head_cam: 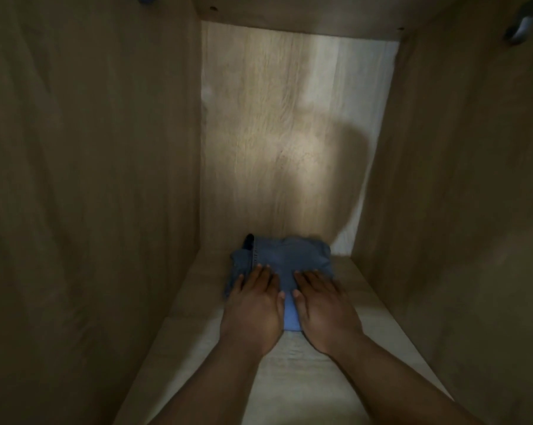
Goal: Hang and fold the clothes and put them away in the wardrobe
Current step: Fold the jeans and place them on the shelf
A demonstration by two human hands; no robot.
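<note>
Pressing down with both palms, the person has a folded blue denim garment lying on the wardrobe shelf, toward the far end of the board and close to the back panel. The left hand lies flat on the garment's left part and the right hand flat on its right part, fingers straight and spread, gripping nothing; they only rest on or push the cloth.

So for this piece the folding looks done and the putting away is nearly done: it sits inside the compartment, between the left side wall and the right side wall. What seems left is a last nudge or smoothing, then lifting the hands off. The light is dim, so whether the fold is tidy cannot be told. No other clothes and no hanging rail show here, so the remaining share of the task cannot be judged.
</note>
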